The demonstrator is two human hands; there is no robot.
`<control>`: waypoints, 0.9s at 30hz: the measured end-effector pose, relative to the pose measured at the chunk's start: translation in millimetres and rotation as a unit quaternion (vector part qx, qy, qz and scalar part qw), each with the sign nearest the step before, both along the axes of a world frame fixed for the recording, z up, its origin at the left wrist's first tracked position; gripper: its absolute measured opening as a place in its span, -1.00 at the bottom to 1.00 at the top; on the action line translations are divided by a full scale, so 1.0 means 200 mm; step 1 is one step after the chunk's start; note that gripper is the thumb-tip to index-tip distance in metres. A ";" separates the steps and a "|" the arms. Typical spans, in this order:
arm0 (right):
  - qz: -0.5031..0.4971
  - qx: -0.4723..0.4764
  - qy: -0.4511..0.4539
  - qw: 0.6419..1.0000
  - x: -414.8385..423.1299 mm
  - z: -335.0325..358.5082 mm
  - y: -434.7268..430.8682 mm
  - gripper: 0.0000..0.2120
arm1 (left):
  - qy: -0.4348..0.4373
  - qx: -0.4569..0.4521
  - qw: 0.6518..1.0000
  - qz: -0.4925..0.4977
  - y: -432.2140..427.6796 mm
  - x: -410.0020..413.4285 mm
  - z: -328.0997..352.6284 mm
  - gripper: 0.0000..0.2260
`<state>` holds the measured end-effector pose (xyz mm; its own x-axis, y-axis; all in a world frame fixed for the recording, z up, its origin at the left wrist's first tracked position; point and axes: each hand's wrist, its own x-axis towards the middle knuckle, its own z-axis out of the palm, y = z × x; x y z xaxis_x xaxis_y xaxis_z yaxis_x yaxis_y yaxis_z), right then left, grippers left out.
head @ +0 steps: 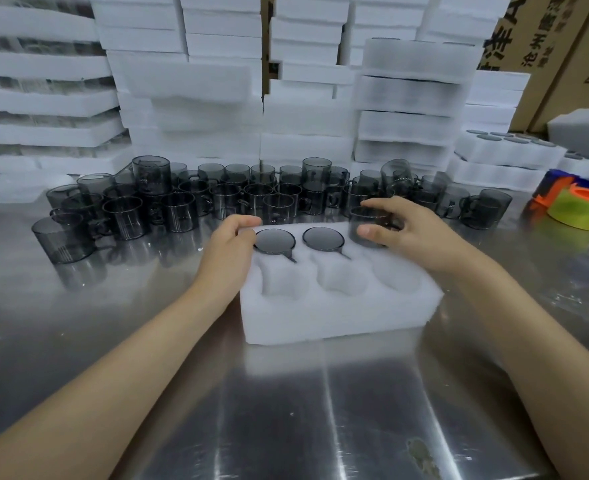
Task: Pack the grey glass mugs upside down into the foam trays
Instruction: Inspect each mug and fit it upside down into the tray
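The right hand (414,233) has its fingers (372,232) curled round an inverted grey glass mug (367,220) at the far-right pocket of the white foam tray (338,313), mid-desk. The left hand (230,244) grips the tray's far-left corner, likely steadying it.

On my feed I see two arms, both bare from the wrist back to the frame's bottom edge: the left forearm (113,368) fills the lower left corner and the right forearm (528,323) the lower right. The left hand (232,244) and right hand (414,230), just above the middle of the frame, are bare too. The right thumbnail (364,231) is short and neatly trimmed.
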<state>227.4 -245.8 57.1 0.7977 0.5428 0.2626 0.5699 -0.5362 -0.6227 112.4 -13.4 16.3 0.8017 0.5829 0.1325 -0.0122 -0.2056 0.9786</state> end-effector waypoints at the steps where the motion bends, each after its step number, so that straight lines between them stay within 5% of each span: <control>1: 0.005 -0.020 0.007 1.000 0.00 0.00 0.00 -0.40 | -0.001 -0.001 1.000 -0.001 0.00 0.00 0.00 -0.75; 4: -0.001 -0.088 -0.063 0.994 -0.02 0.02 0.00 -0.18 | -0.006 0.006 1.000 -0.003 -0.01 0.00 0.00 -0.75; 7: 0.002 -0.040 -0.170 0.985 -0.05 0.02 0.03 -0.30 | -0.009 0.013 1.000 -0.004 -0.01 0.00 0.00 -0.74; 12: 0.080 -0.207 0.007 0.975 -0.05 0.02 0.03 -0.19 | -0.011 0.022 1.000 -0.003 -0.01 0.00 0.01 -0.73; 19: 0.089 -0.316 0.058 0.943 -0.08 0.05 0.04 -0.11 | -0.015 0.014 1.000 -0.001 -0.02 0.00 0.01 -0.73; 24: 0.087 -0.313 0.076 0.943 -0.08 0.03 0.04 -0.02 | -0.008 0.023 1.000 -0.005 -0.02 -0.01 0.02 -0.71; 27: 0.105 -0.195 0.126 0.967 -0.06 0.01 0.00 -0.17 | -0.003 0.032 0.999 -0.007 -0.01 -0.01 0.02 -0.72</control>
